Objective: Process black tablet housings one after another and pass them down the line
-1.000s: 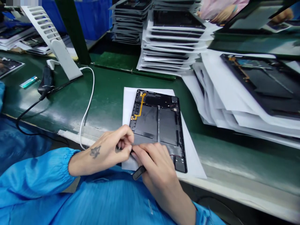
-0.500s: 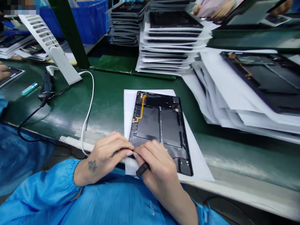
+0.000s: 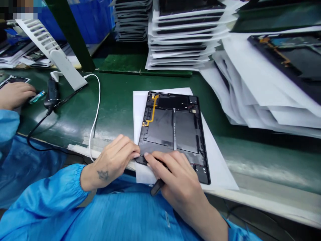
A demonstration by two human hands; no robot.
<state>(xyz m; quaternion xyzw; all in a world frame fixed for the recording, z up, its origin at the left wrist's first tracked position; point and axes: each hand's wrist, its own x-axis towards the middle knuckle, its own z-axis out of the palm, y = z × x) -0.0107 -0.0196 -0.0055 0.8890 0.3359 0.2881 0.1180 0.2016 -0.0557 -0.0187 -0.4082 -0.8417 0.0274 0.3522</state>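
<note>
From the remote end, via head cam, I saw two bare hands in blue sleeves at work on an open tablet shell [image 3: 160, 127]. It lay flat, innards up, on a white sheet [image 3: 222, 170] on the green tabletop [image 3: 115, 107], directly under & just beyond my fingers.

L hand [image 3: 112, 160]: thumb & index were pinched together at the shell's near-left corner; couldn't tell if anything was btwn the tips. R hand [image 3: 178, 174]: fingers were curled round a dark handle [image 3: 157, 187], its end poking out below the palm twd me, w/ thumb & index tips at the same corner, just beside the L fingertips. R knuckles hid part of the shell's near edge.

Ahead of the fingers, an orange flex strip [image 3: 152, 113] ran along the shell's L side; a thin pale strip [image 3: 175, 130] ran down its middle.

Well L of the L fingers: a white cable [image 3: 98, 100], a slatted white stand [image 3: 61, 65], a black device [image 3: 51, 93] w/ cord & a small teal cylinder [image 3: 37, 97]. A co-worker's hand [image 3: 16, 95] was right by the cylinder; contact unclear.

Far beyond the fingers rose a stack of shells & paper [image 3: 180, 50]; well to their R, a second open shell [image 3: 298, 60] lay on fanned sheets [image 3: 240, 107].
</note>
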